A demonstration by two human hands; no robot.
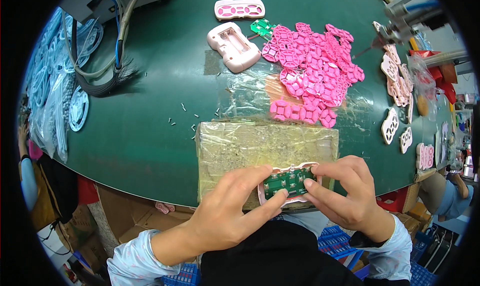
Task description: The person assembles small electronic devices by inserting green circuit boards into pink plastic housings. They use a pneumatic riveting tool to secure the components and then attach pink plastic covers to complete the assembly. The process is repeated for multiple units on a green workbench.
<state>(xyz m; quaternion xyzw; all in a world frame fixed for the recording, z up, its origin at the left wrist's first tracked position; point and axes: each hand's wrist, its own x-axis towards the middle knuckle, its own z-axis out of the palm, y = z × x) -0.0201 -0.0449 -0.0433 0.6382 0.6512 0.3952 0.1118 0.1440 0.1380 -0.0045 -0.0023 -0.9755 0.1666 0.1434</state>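
Observation:
Between my hands is a green circuit board (284,180) seated in a pale pink game-controller shell (260,194), held over the near edge of a tape-covered pad (265,142). My left hand (232,203) pinches the shell's left end, its thumb pressed on the board's lower edge. My right hand (346,192) grips the right end, with fingertips on the board and on the rim. The shell's underside is hidden. Beyond the pad lies a heap of bright pink button pieces (320,63).
Small screws (183,107) lie scattered left of the pad. A pink shell with a battery bay (233,47) and a controller face (239,9) sit farther back. Pale pink faceplates (390,126) lie at right; bagged blue parts (55,96) at left. A tool (395,28) hangs at upper right.

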